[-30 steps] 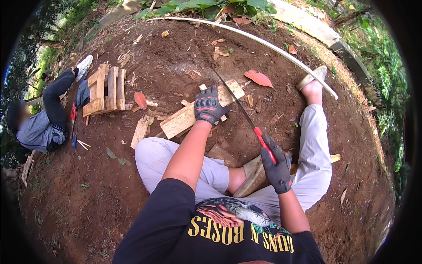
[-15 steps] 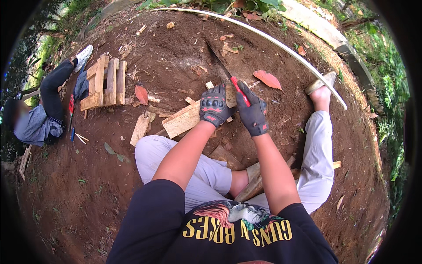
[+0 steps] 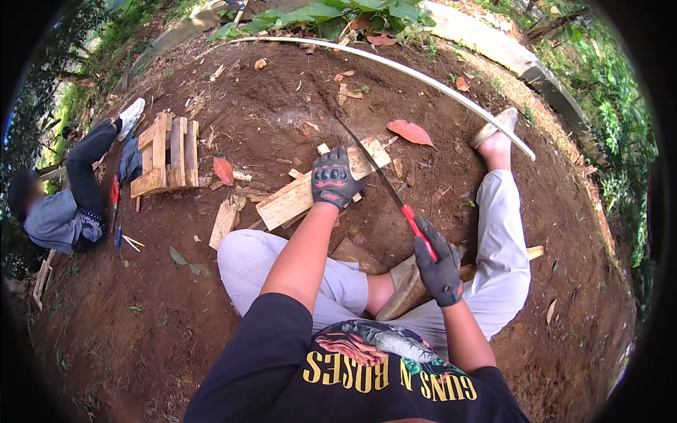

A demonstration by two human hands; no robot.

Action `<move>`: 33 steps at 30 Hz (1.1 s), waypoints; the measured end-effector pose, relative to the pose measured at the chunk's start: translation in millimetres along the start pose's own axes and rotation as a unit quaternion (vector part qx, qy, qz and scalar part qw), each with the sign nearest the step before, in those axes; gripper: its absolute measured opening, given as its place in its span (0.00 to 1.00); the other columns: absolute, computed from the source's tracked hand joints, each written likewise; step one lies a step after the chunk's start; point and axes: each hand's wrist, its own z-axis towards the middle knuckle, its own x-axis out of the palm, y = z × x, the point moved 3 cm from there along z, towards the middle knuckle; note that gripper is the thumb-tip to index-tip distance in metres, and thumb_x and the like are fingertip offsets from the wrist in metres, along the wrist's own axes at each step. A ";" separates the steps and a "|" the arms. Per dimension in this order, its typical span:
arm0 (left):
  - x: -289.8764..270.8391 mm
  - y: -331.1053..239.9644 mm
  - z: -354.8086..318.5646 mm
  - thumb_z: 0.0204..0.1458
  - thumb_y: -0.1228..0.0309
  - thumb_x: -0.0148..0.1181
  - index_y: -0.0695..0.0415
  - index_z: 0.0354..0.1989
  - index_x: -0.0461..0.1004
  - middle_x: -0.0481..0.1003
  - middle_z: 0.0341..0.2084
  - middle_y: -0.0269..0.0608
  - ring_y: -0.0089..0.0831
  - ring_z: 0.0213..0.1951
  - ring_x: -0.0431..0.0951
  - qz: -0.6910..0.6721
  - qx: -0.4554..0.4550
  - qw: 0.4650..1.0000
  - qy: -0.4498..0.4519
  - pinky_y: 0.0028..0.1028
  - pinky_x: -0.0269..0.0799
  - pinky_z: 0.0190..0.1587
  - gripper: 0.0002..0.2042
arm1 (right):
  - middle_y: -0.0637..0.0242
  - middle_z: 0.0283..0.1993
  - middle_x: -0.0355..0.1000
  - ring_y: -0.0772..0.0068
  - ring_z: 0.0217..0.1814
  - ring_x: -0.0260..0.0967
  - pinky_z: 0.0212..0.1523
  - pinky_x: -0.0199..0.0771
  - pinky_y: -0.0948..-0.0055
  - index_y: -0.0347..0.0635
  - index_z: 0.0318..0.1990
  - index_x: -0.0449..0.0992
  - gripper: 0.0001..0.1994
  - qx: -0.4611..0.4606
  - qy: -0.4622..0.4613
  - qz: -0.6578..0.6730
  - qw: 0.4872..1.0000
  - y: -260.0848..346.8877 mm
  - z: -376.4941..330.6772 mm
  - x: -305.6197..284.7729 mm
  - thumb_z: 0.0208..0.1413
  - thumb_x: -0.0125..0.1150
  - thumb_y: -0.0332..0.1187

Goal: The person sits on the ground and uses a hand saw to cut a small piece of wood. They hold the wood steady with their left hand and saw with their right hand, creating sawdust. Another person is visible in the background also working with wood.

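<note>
My right hand [image 3: 438, 264], in a black and red glove, is wrapped round the red handle of a handsaw [image 3: 384, 176]. The long dark blade slants up and away to the left and crosses the right part of a pale wooden plank [image 3: 285, 204]. On the plank, left of the blade, lies my gloved left hand [image 3: 337, 178], its fingers closed over the wood and covering its middle. The plank rests at a slant above the ground, over other wood pieces. Whether the teeth touch the wood is hard to tell.
A small slatted wooden stand [image 3: 168, 156] is at the left, beside a seated person [image 3: 67, 211]. A long pale strip [image 3: 423, 81] curves across the far side. Wood scraps [image 3: 224, 224] and a red leaf [image 3: 410, 132] lie on the soil around my legs.
My right hand has drawn the saw back toward my body and to the right, so more of the plank shows. My left hand stays on the plank.
</note>
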 end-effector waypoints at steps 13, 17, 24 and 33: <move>-4.0 -3.7 -3.5 0.47 0.38 0.76 0.62 0.73 0.71 0.78 0.65 0.53 0.47 0.65 0.79 -0.021 0.000 1.000 0.020 0.47 0.70 0.71 0.50 | 0.45 0.59 0.84 0.42 0.60 0.84 0.61 0.82 0.53 0.47 0.67 0.82 0.20 -0.026 -0.017 -0.019 0.999 33.7 82.8 7.5 0.71 0.65 0.38; -0.1 -10.4 -3.2 0.48 0.39 0.75 0.62 0.74 0.70 0.77 0.66 0.54 0.48 0.67 0.77 -0.025 0.002 0.999 0.028 0.47 0.68 0.72 0.49 | 0.44 0.59 0.83 0.40 0.61 0.82 0.62 0.81 0.53 0.45 0.65 0.83 0.19 -0.059 -0.067 0.033 0.995 17.2 109.9 41.5 0.72 0.65 0.40; -0.4 -8.1 -1.8 0.49 0.36 0.74 0.62 0.75 0.68 0.77 0.65 0.56 0.49 0.67 0.77 0.001 -0.023 1.000 0.019 0.48 0.68 0.73 0.52 | 0.44 0.66 0.80 0.39 0.63 0.81 0.62 0.81 0.50 0.47 0.72 0.77 0.25 -0.088 -0.088 0.046 0.991 15.9 98.4 76.2 0.73 0.61 0.45; -27.2 8.5 -9.6 0.42 0.35 0.79 0.61 0.79 0.63 0.73 0.71 0.58 0.51 0.72 0.74 -0.015 0.011 0.997 0.074 0.46 0.67 0.75 0.60 | 0.49 0.67 0.80 0.45 0.70 0.78 0.71 0.75 0.56 0.47 0.70 0.80 0.25 -0.042 -0.001 0.095 0.995 -3.1 120.7 18.1 0.71 0.64 0.48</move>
